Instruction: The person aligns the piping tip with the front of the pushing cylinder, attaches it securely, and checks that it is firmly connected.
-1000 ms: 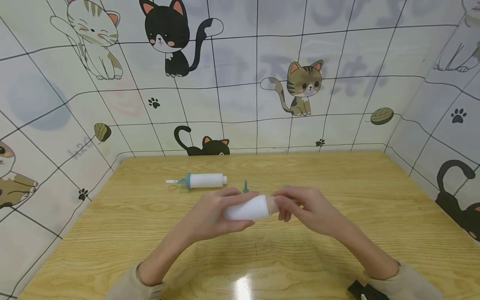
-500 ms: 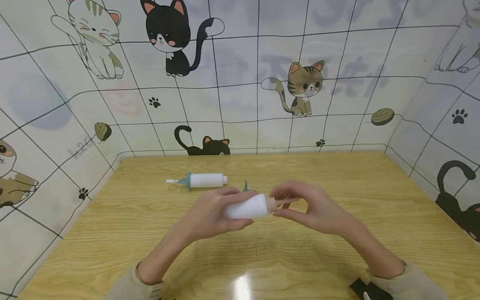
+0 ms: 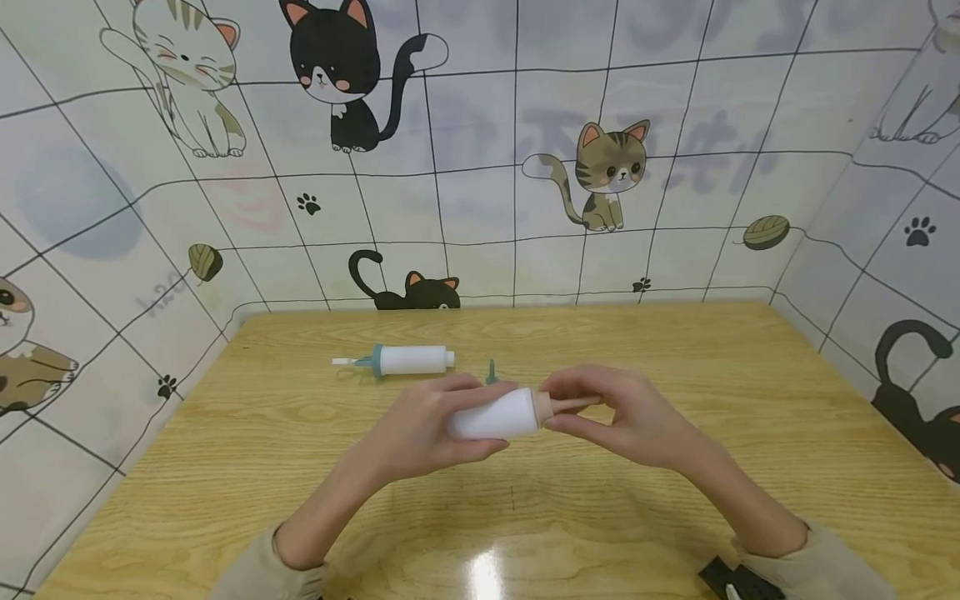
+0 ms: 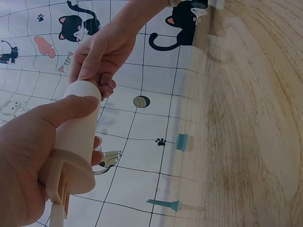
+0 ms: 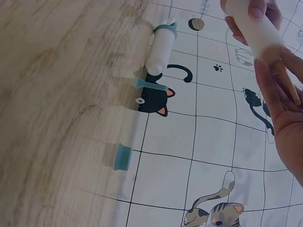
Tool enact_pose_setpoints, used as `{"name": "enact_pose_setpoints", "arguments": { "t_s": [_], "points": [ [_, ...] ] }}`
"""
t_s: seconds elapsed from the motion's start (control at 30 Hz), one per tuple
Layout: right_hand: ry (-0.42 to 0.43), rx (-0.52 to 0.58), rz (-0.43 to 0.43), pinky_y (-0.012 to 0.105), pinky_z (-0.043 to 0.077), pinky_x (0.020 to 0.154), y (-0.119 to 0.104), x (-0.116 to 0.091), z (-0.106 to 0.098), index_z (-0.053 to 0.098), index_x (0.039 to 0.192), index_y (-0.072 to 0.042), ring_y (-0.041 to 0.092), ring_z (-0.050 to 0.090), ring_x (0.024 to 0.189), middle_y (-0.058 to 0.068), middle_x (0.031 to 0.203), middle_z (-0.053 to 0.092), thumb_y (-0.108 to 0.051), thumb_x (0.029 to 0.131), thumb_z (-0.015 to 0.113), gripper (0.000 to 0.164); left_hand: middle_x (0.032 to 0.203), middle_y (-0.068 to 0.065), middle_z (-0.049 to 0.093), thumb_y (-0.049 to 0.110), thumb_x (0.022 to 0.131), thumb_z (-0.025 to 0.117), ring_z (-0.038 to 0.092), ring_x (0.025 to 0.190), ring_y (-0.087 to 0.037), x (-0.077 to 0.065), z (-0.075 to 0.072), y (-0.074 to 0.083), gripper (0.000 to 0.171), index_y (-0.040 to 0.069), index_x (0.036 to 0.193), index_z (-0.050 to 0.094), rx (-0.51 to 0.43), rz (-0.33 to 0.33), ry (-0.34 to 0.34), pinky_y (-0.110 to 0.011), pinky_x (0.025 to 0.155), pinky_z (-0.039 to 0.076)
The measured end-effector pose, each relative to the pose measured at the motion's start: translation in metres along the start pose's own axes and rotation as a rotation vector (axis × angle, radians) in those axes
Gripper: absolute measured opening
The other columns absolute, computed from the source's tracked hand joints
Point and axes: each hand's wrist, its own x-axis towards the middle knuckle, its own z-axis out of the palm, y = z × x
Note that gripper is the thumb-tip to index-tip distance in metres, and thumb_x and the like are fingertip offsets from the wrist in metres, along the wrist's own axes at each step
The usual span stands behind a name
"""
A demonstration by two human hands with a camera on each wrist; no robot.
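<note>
A white bottle (image 3: 501, 415) lies almost level in my left hand (image 3: 420, 429), gripped with the thumb along one side. Fitted at its right end is a beige nozzle (image 3: 577, 403) with a wide collar and a long tapered tip, as the right wrist view shows. My right hand (image 3: 626, 417) pinches that collar between thumb and fingers, the tip pointing into the palm. In the left wrist view, the bottle's other end carries a beige collar (image 4: 71, 165) with a handle-like bar. Teal parts lie beyond: a cone-shaped nozzle (image 4: 163, 204) and a short flared ring (image 4: 181, 142).
A second white bottle (image 3: 414, 361) with a teal collar lies at the back left of the wooden table (image 3: 480, 508). Beside my right sleeve is a black object (image 3: 738, 581), partly cut off. Cat-print cloth (image 3: 480, 150) stands behind the table.
My right fingers have shifted and opened slightly round the nozzle, so its long tip, hidden a second ago, now shows. The bottle and my left hand stay almost in place.
</note>
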Motion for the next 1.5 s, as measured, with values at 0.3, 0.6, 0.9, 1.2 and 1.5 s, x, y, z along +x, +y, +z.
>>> {"name": "enact_pose_setpoints", "arguments": {
  "t_s": [0.3,0.6,0.9,1.2,1.5],
  "points": [
    [0.021,0.01,-0.014,0.03,0.059,0.076,-0.0007,-0.0003,0.0023,0.07,0.116,-0.003,0.019,0.073,0.094,0.01,0.107,0.073,0.007,0.085,0.075,0.032,0.099,-0.002,0.07,0.025,0.08,0.087,0.064,0.078,-0.01,0.0003,0.0002,0.0006,0.055,0.014,0.131,0.069,-0.001,0.002,-0.006,-0.018,0.066,0.053],
    [0.023,0.094,0.03,0.033,0.06,0.074,0.0022,-0.0013,0.0053,0.071,0.113,-0.003,0.017,0.073,0.091,0.008,0.106,0.073,0.013,0.085,0.072,0.032,0.1,-0.002,0.07,0.024,0.079,0.088,0.065,0.08,-0.01,-0.0004,0.0006,0.0006,0.056,0.014,0.131,0.069,-0.01,-0.012,-0.009,-0.019,0.068,0.054],
    [0.05,0.063,-0.041,0.031,0.06,0.074,0.0007,-0.0003,0.0035,0.065,0.119,-0.005,0.017,0.073,0.092,0.009,0.109,0.071,0.002,0.089,0.074,0.032,0.096,-0.001,0.07,0.026,0.079,0.087,0.062,0.078,-0.008,0.0007,-0.0002,0.0023,0.056,0.014,0.131,0.069,-0.069,-0.022,0.009,-0.017,0.065,0.052],
    [0.096,0.027,-0.12,0.028,0.06,0.072,0.0028,-0.0004,0.005,0.069,0.116,-0.001,0.018,0.074,0.089,0.014,0.106,0.073,-0.019,0.098,0.068,0.026,0.096,0.0,0.07,0.024,0.081,0.087,0.061,0.078,-0.006,0.0006,0.0002,0.0043,0.055,0.013,0.131,0.069,-0.094,-0.013,0.006,-0.016,0.065,0.052],
    [0.099,0.062,-0.041,0.026,0.059,0.061,0.0013,-0.0024,0.0077,0.068,0.113,-0.001,0.012,0.073,0.073,0.01,0.097,0.074,-0.011,0.097,0.068,0.019,0.096,-0.003,0.069,0.023,0.079,0.088,0.063,0.079,-0.009,0.0013,0.0011,0.0039,0.057,0.012,0.131,0.068,-0.051,0.021,0.019,-0.017,0.067,0.053]
  ]
}}
